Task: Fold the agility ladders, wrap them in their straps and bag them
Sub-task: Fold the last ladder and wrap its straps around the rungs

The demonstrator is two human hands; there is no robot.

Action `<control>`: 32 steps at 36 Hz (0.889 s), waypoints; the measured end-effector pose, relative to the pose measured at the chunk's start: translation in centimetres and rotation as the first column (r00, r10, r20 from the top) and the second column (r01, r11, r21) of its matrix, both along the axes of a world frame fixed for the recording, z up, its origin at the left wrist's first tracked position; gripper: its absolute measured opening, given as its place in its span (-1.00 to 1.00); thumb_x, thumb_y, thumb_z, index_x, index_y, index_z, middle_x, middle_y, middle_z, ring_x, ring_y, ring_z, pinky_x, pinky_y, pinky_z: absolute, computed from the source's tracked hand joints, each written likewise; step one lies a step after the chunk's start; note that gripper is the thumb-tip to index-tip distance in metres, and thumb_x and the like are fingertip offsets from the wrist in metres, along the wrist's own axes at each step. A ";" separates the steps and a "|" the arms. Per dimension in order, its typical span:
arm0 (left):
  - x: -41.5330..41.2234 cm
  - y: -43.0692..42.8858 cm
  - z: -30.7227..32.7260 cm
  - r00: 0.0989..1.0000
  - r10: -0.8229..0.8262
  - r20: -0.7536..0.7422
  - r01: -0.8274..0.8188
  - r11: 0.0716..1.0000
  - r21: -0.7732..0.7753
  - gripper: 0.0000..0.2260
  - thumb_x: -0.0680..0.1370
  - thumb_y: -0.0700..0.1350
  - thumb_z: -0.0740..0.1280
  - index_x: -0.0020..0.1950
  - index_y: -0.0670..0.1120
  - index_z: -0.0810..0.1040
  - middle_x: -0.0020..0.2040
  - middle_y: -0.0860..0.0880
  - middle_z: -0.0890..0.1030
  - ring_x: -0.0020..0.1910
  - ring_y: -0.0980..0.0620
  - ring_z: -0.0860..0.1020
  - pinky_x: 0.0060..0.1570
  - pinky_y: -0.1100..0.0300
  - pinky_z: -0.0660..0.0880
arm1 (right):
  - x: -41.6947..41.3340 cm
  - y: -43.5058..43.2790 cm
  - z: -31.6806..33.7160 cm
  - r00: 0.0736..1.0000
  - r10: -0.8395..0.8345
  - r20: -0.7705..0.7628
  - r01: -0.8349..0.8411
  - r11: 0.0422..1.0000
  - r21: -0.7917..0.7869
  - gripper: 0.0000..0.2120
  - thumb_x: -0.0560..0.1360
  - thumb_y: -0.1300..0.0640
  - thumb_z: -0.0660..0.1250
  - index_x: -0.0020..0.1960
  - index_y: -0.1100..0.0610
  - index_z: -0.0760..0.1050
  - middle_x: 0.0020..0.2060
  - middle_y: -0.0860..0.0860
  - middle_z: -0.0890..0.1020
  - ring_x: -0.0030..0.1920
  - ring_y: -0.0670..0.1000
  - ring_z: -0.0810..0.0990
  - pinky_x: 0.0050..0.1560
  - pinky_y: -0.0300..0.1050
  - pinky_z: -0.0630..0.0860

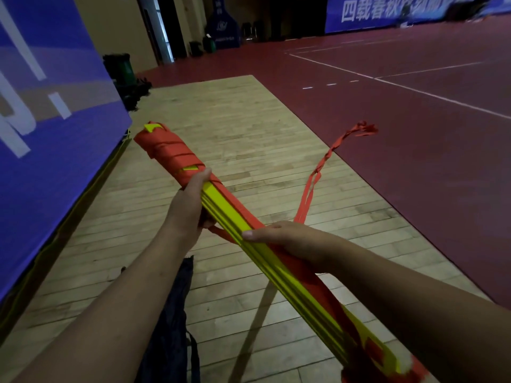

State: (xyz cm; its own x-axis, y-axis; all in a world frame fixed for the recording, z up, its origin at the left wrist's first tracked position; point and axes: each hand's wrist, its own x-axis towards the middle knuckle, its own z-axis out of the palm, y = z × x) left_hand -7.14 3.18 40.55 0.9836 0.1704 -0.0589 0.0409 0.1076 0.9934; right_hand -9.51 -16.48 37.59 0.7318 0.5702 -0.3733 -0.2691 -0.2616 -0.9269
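Left hand point(190, 203) and right hand point(287, 239), 2 separate grips, clamped round the folded ladder bundle point(235, 217) held over the wooden floor point(249, 120) above a dark bag point(171, 313); loose strap tail point(326, 156) stuck out free, so slackened tension risked unwinding the wrapped far end.

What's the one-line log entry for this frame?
phase: strap wrapping | left hand: grips ladder bundle | right hand: grips bundle mid-length | strap: far end wound, tail loose | bag: on floor
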 end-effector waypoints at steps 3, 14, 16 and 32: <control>-0.2 0.7 0.2 0.996 -0.075 0.047 0.074 0.997 0.022 -0.62 0.63 0.10 0.20 -0.17 -0.15 0.58 -0.46 0.01 0.56 -0.54 0.09 0.49 -0.56 0.30 0.32 | -0.5 0.0 0.1 0.978 0.124 -0.169 -0.085 0.972 0.221 -0.59 0.57 0.02 0.38 0.30 0.21 0.44 -0.05 0.18 0.64 -0.04 0.23 0.68 0.16 0.21 0.60; -0.9 2.3 -0.6 0.951 -0.257 -0.173 0.289 0.938 0.191 -0.53 0.50 0.26 0.28 -0.15 -0.18 0.48 -0.50 -0.09 0.38 -0.50 -0.10 0.46 -0.36 0.10 0.51 | -0.1 -0.8 0.8 0.966 0.069 0.247 -0.055 0.997 -0.062 -0.73 0.58 0.00 0.41 0.19 0.12 0.50 -0.12 0.15 0.67 -0.25 0.14 0.66 -0.15 0.07 0.66; -0.9 1.8 -1.1 0.962 -0.217 -0.167 0.244 0.956 0.162 -0.57 0.50 0.24 0.31 -0.18 -0.16 0.45 -0.51 -0.05 0.35 -0.54 -0.05 0.41 -0.35 0.11 0.44 | -0.1 -0.6 0.4 0.950 0.075 0.304 -0.034 0.990 -0.139 -0.74 0.57 -0.02 0.42 0.16 0.09 0.49 -0.15 0.13 0.66 -0.29 0.12 0.67 -0.16 0.08 0.67; 0.3 0.7 -1.7 0.932 -0.115 -0.345 0.193 0.961 0.199 -0.34 0.55 0.37 0.20 -0.03 -0.28 0.56 -0.45 -0.09 0.50 -0.47 -0.11 0.56 -0.28 0.09 0.54 | -1.7 1.3 0.7 0.639 0.142 0.756 0.509 0.659 -0.554 -0.78 0.57 -0.02 0.34 0.00 0.01 0.30 -0.18 -0.04 0.49 -0.15 0.10 0.55 -0.22 -0.02 0.45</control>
State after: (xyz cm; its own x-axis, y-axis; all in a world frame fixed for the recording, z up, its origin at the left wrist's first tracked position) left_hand -6.84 3.91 38.89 0.9310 0.0651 -0.3590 0.3649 -0.1515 0.9187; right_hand -11.24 -15.23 38.28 0.9730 0.2041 0.1076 0.2300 -0.8952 -0.3818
